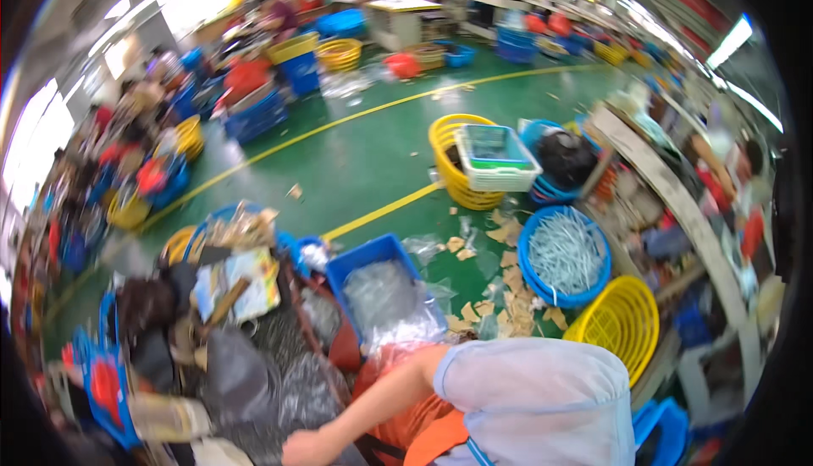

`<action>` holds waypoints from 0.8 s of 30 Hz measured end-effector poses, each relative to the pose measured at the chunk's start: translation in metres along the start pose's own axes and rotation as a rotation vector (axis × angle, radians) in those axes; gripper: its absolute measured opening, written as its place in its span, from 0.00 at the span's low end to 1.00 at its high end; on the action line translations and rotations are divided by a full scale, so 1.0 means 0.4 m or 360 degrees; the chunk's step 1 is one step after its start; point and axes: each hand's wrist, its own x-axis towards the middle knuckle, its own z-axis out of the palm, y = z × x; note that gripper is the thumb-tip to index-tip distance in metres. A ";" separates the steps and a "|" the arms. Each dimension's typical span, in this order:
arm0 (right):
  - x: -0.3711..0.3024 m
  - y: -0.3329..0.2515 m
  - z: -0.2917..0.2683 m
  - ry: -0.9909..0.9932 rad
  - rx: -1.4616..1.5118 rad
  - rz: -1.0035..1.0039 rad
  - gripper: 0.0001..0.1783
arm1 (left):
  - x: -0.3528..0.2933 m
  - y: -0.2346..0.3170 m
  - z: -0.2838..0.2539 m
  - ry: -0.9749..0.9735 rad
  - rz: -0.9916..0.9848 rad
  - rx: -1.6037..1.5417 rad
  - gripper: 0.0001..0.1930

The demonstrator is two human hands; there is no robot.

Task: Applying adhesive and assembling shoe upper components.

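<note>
The workshop is viewed from above by a head-worn fisheye camera, pitched down and outward; a sleeved arm (pixel 533 390) and bare hand (pixel 312 448) are caught close, at the lower edge, with windows (pixel 190 2) far off.

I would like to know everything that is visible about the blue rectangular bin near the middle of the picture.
The blue rectangular bin looks like plastic, with an open top and fairly straight rims. It appears to stand on the green floor, its base hidden. Crumpled clear film lies inside and reaches over the near edge, hiding much of it. Tan scraps lie on the floor to its right. Orange plastic lies just in front; whether it touches the bin, I cannot tell.
</note>
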 end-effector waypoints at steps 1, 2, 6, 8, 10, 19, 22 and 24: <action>-0.001 0.000 -0.013 0.0087 -0.0007 -0.0027 0.04 | -0.043 -0.015 0.039 -0.0319 -0.0218 -0.0113 0.44; -0.020 -0.047 -0.086 -0.0132 -0.0116 0.0022 0.09 | -0.080 -0.029 0.081 -0.0278 -0.0184 -0.0138 0.44; -0.055 -0.006 -0.058 0.0625 0.0058 -0.0950 0.10 | -0.110 -0.056 0.232 -0.0199 -0.0014 -0.0297 0.44; -0.037 0.001 0.076 0.0453 0.0846 -0.1306 0.07 | -0.129 -0.074 0.307 -0.0198 0.0039 -0.0356 0.45; -0.001 0.014 0.208 0.0074 0.1330 -0.1340 0.10 | -0.175 -0.102 0.366 -0.0216 0.0010 -0.0363 0.45; 0.064 -0.019 0.573 0.0084 0.0894 -0.1557 0.10 | -0.390 -0.250 0.531 -0.0313 -0.0151 -0.0394 0.46; 0.091 0.011 0.608 0.0111 0.0669 -0.1625 0.10 | -0.378 -0.275 0.592 -0.0276 -0.0178 -0.0430 0.46; 0.114 0.025 0.619 0.0135 0.0523 -0.1677 0.10 | -0.367 -0.300 0.627 -0.0250 -0.0196 -0.0443 0.46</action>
